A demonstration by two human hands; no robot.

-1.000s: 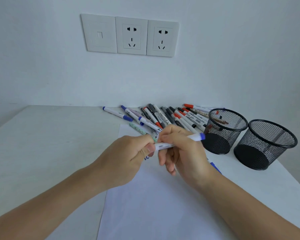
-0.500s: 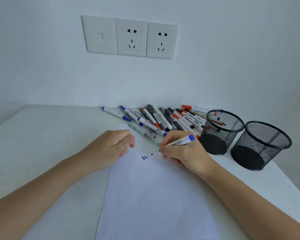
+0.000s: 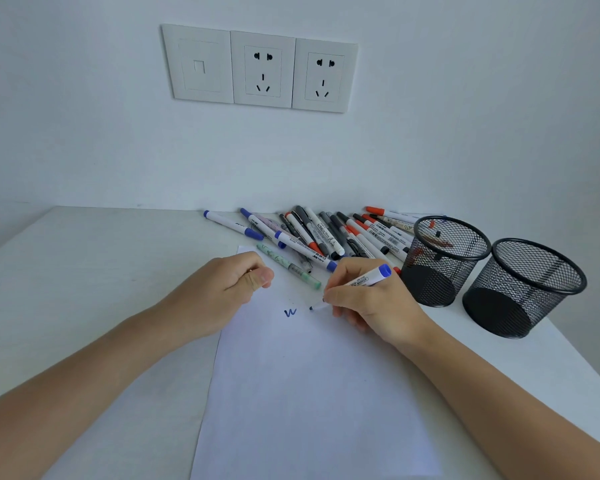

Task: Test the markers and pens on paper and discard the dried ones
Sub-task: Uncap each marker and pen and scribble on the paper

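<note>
Rightward from the blue squiggle went the tip of the blue marker, now at the paper and pinched low on its barrel by the right hand, while the left hand lay clenched on the sheet's far corner, round a cap or not I could not tell. Light, stiff and smooth, it seemed best held near the tip. The nearer mesh cup showed red and black bits through its wire, inside or behind unclear; the farther mesh cup showed nothing inside.
</note>
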